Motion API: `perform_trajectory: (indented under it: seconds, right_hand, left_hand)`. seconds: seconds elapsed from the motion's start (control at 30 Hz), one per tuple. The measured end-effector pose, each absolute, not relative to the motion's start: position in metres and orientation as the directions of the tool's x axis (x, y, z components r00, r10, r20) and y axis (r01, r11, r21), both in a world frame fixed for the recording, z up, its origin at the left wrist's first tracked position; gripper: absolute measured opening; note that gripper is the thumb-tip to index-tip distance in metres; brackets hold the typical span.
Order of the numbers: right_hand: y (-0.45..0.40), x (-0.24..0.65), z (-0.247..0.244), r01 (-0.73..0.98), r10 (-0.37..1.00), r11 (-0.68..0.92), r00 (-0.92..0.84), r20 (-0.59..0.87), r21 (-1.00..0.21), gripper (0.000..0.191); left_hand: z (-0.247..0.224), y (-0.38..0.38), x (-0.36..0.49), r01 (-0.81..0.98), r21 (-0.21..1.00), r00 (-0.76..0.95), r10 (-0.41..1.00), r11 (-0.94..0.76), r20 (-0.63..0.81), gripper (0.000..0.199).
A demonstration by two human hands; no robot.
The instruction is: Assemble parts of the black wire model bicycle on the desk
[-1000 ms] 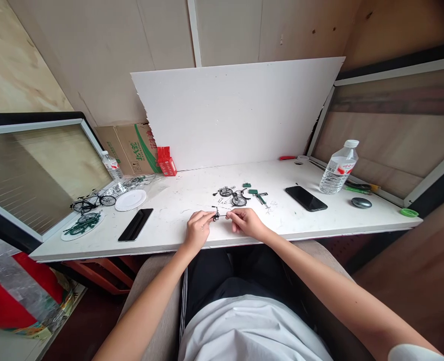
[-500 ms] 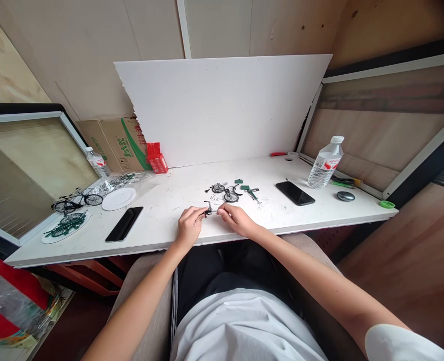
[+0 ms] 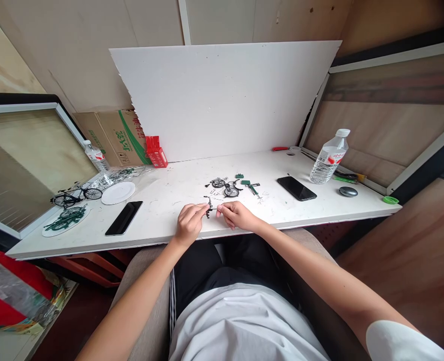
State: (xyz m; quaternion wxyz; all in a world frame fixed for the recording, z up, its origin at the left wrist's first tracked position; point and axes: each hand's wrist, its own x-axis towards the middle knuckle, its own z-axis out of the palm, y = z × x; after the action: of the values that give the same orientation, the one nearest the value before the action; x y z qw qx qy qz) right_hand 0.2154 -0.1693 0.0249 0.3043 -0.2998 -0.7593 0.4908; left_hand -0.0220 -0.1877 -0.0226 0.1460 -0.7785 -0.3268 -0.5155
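My left hand (image 3: pixel 189 220) pinches a small black model bicycle part (image 3: pixel 208 206) over the front of the white table. The part stands roughly upright, with thin pieces sticking out above and below the fingertips. On its right, my right hand (image 3: pixel 239 216) has its fingers closed on a thin rod (image 3: pixel 214 208) that reaches to the part. Most of the rod is hidden, so its kind is unclear. Just beyond the hands lie black model bicycle pieces with wheels (image 3: pixel 231 190) and green plastic pieces (image 3: pixel 252 188).
Phones lie at left (image 3: pixel 124 218) and right (image 3: pixel 296 188). An assembled black model bicycle (image 3: pixel 75 194) stands at far left, near a white plate (image 3: pixel 118 193) and a plate of green parts (image 3: pixel 65 219). A water bottle (image 3: pixel 329 159) stands at right, near a round grey object (image 3: pixel 348 191).
The black part has turned more upright in my left hand and shows more of its length. My right hand's lower fingers have shifted slightly. The whole view has tilted a little.
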Motion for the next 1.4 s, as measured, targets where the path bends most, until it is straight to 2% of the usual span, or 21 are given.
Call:
perform_trajectory:
  seconds: [0.23, 0.3, 0.37, 0.47, 0.57, 0.67, 0.8, 0.9, 1.03, 1.1, 1.27, 1.4]
  right_hand:
    - [-0.159, 0.221, 0.024, 0.060, 0.704, 0.033, -0.710, -0.020, -0.998, 0.052]
    - [-0.157, 0.222, 0.023, 0.049, 0.700, -0.003, -0.713, -0.037, -0.999, 0.051]
    - [-0.155, 0.222, 0.023, 0.076, 0.712, 0.047, -0.702, -0.020, -0.996, 0.053]
    - [-0.153, 0.224, 0.028, 0.229, 0.760, 0.245, -0.649, 0.040, -0.942, 0.054]
    - [-0.146, 0.231, 0.032, 0.399, 0.817, 0.441, -0.549, 0.176, -0.804, 0.050]
    - [-0.130, 0.246, 0.030, 0.503, 0.823, 0.556, -0.443, 0.354, -0.662, 0.044]
    - [-0.105, 0.271, 0.016, 0.752, 0.813, 0.529, -0.318, 0.488, -0.392, 0.037]
    - [-0.093, 0.283, 0.004, 0.829, 0.835, 0.450, -0.260, 0.484, -0.332, 0.033]
    - [-0.089, 0.288, -0.006, 0.871, 0.867, 0.374, -0.206, 0.454, -0.319, 0.028]
    - [-0.089, 0.287, -0.007, 0.871, 0.867, 0.374, -0.205, 0.455, -0.319, 0.025]
    - [-0.096, 0.280, -0.004, 0.802, 0.760, 0.547, -0.357, 0.544, -0.239, 0.027]
    - [-0.104, 0.272, -0.002, 0.694, 0.677, 0.682, -0.480, 0.558, -0.230, 0.031]
  left_hand:
    - [-0.023, -0.188, -0.022, 0.670, 0.124, 0.267, 0.393, -0.732, 0.880, 0.036]
    - [-0.023, -0.187, -0.021, 0.675, 0.111, 0.281, 0.394, -0.729, 0.875, 0.038]
    - [-0.023, -0.186, -0.021, 0.681, 0.090, 0.297, 0.387, -0.727, 0.873, 0.040]
    - [-0.021, -0.185, -0.019, 0.694, 0.064, 0.312, 0.379, -0.717, 0.871, 0.039]
    - [-0.019, -0.185, -0.018, 0.724, 0.062, 0.312, 0.406, -0.687, 0.859, 0.032]
    - [-0.020, -0.183, -0.017, 0.763, 0.093, 0.279, 0.456, -0.640, 0.845, 0.025]
    - [-0.025, -0.179, -0.018, 0.790, 0.158, 0.252, 0.549, -0.592, 0.797, 0.023]
    - [-0.027, -0.177, -0.018, 0.794, 0.242, 0.222, 0.637, -0.558, 0.739, 0.028]
    - [-0.026, -0.175, -0.018, 0.774, 0.364, 0.168, 0.721, -0.519, 0.672, 0.028]
    - [-0.025, -0.175, -0.017, 0.780, 0.381, 0.157, 0.745, -0.497, 0.649, 0.026]
    - [-0.018, -0.181, -0.011, 0.817, 0.391, 0.105, 0.775, -0.424, 0.623, 0.021]
    - [-0.011, -0.185, -0.010, 0.795, 0.428, 0.129, 0.809, -0.430, 0.573, 0.032]
